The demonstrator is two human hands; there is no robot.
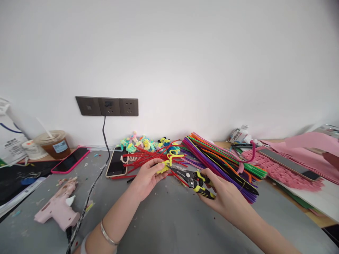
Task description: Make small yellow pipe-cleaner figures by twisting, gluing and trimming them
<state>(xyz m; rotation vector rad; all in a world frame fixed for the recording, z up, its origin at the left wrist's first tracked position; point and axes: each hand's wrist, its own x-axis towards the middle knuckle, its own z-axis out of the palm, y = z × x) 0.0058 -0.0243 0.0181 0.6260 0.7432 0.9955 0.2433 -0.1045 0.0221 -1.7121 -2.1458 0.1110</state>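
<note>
My left hand point(148, 176) pinches a small yellow coiled pipe-cleaner piece point(162, 168). A looped yellow end point(174, 155) sticks up from it. In my right hand point(215, 188) is a pair of black and yellow pliers point(192, 178), gripped by the handles. The plier tips touch the yellow piece beside my left fingertips; whether the jaws are closed on it is too small to tell. Behind my hands lie scattered red pipe cleaners point(143, 157) and a thick multicoloured bundle of pipe cleaners point(219, 162).
A pink glue gun point(59, 208) with a dark cord point(91, 192) lies at left. Phones point(71, 160) and an iced drink point(57, 144) stand further back. Small pastel figures point(137, 143) sit by the wall. At right, a pink woven mat point(286, 173) bears another phone point(290, 164); a person's hand point(331, 158) shows at the edge.
</note>
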